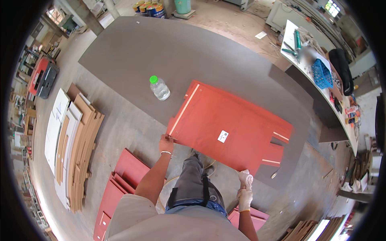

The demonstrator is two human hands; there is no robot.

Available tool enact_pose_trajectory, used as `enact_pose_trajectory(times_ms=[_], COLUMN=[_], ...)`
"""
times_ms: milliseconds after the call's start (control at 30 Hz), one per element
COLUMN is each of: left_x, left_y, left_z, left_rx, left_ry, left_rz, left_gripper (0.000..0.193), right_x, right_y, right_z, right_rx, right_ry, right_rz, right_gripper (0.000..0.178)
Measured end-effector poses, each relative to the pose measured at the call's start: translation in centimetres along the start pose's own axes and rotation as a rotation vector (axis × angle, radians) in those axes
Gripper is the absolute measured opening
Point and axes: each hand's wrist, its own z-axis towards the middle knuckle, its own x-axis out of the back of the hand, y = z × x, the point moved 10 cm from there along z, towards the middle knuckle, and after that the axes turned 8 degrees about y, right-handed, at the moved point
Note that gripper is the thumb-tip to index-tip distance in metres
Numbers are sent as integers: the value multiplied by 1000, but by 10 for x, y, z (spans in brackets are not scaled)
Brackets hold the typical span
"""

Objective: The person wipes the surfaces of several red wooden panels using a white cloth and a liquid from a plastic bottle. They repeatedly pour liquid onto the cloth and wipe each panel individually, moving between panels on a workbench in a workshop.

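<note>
A large red panel (227, 118) lies over the dark brown table, with pale strips along its left end and in notches at its right end. A small white label (222, 136) sits on its face. My bare left hand (166, 145), a bracelet at its wrist, is closed on the panel's near left corner. At the near right corner my right hand (245, 189), in a white glove, is closed around the edge; its fingertips are partly hidden. Beyond the panel's left end stands a clear bottle (161, 90) with a green cap.
The brown tabletop (132, 52) reaches far left. Stacked boards (78, 148) stand on the floor at left. More red panels (128, 170) lean near my left side. On the right, a white bench (317, 86) carries a blue basket (322, 74) and tools. Paint cans (150, 9) stand at the back.
</note>
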Motion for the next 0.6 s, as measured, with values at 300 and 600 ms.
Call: enact_pose_trajectory(times_ms=[300,600], left_x=[13,-36], left_y=[-12,99], left_z=[16,-186], left_rx=[7,-978], left_ry=[-23,-560], left_rz=[250,702], left_gripper=[19,17], right_x=[44,59], right_y=[-31,17], right_z=[-34,-47], right_rx=[-7,-83], right_ry=[176,209], right_rz=[229,387], right_gripper=[11,9])
